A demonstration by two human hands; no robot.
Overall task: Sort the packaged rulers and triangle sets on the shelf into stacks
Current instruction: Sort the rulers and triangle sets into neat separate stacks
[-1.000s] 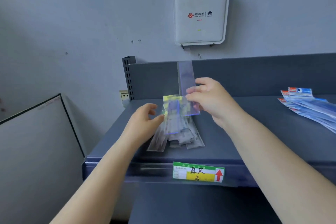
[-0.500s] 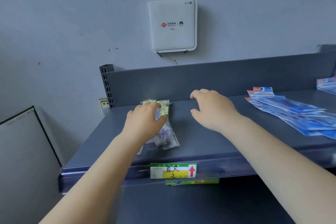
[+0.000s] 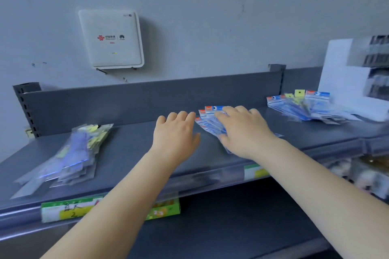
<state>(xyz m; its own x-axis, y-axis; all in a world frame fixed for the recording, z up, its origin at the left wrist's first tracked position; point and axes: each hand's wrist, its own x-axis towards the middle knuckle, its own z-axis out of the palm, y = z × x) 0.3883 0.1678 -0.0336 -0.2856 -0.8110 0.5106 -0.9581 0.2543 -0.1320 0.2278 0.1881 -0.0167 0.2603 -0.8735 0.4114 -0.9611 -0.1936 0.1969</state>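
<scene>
On the grey shelf (image 3: 134, 149) a heap of clear ruler packets with yellow-green tags (image 3: 69, 153) lies at the left. A fanned spread of blue-and-orange headed packets (image 3: 207, 119) lies in the middle. My right hand (image 3: 244, 130) rests flat on that spread, fingers straight, covering most of it. My left hand (image 3: 175, 132) hovers open just left of the spread, holding nothing. A further mixed pile of blue-headed and yellow-tagged packets (image 3: 305, 105) lies at the far right.
A white box (image 3: 345, 82) stands at the shelf's right end beside blurred stock. The shelf's back panel (image 3: 147, 99) runs behind everything. Green price labels (image 3: 67, 209) sit on the front rail. A white router (image 3: 111, 38) hangs on the wall.
Both hands left the clear ruler heap and moved right to the blue-headed packets. The right hand has set down the clear ruler packet it held. The view swung right.
</scene>
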